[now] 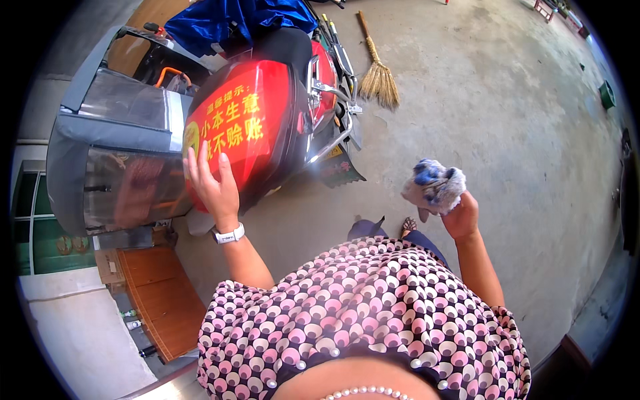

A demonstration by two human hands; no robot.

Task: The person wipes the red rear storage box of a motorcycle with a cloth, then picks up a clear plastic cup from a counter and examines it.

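Observation:
A red box-shaped panel [243, 123] with yellow lettering stands at the rear of a parked motorbike [330, 83]. Its black edge curves down on the right. My left hand [217, 190] has its fingers stretched out over the panel's lower left part; whether it touches the surface I cannot tell. A white band [230, 234] circles that wrist. Off to the right, above the floor, my right hand [462, 217] grips a crumpled grey, white and blue cloth [435, 187]. The cloth covers most of these fingers.
Left of the panel stands a grey cover [110, 137] with clear windows. Blue sheeting [243, 23] lies at the far end of the motorbike. A straw broom [379, 80] rests on the concrete floor [527, 153]. Low on the left is a brown wooden board [163, 303].

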